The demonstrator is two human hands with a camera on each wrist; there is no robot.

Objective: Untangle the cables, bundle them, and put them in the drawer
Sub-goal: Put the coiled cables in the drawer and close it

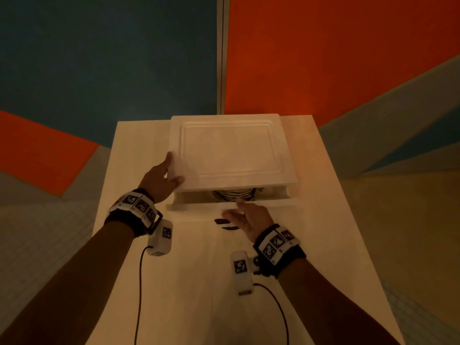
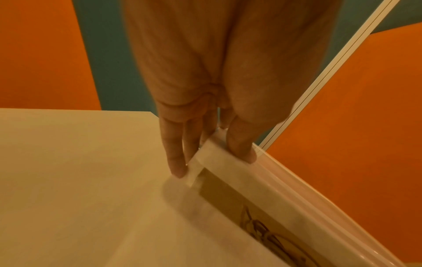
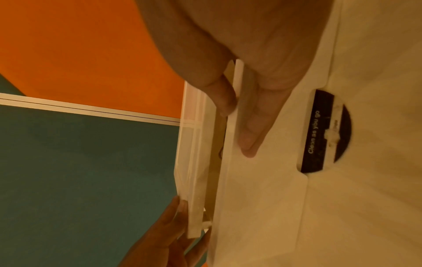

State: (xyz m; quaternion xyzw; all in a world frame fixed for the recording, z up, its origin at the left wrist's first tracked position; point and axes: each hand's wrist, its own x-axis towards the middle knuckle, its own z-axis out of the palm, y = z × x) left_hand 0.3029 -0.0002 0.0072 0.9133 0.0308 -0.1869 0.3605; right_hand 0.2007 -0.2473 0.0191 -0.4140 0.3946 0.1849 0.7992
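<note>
- The white drawer unit [image 1: 231, 155] stands on the pale table [image 1: 189, 282], its drawer [image 1: 231, 203] slightly out.
- Coiled cables [image 1: 234, 194] lie inside the drawer.
- Left hand [image 1: 159, 181] grips the unit's near-left corner.
- Right hand [image 1: 249, 216], fingers straight, touches the drawer's front.

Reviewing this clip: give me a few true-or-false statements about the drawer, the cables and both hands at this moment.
1. The drawer is fully shut. False: a gap at the front is open.
2. Coiled cables lie inside the drawer. True.
3. The left hand holds the left front corner of the white box. True.
4. The right hand grips a cable. False: its fingers are straight against the drawer front, holding nothing.
5. A dark sticker on the table reads "Clean as you go". True.
</note>
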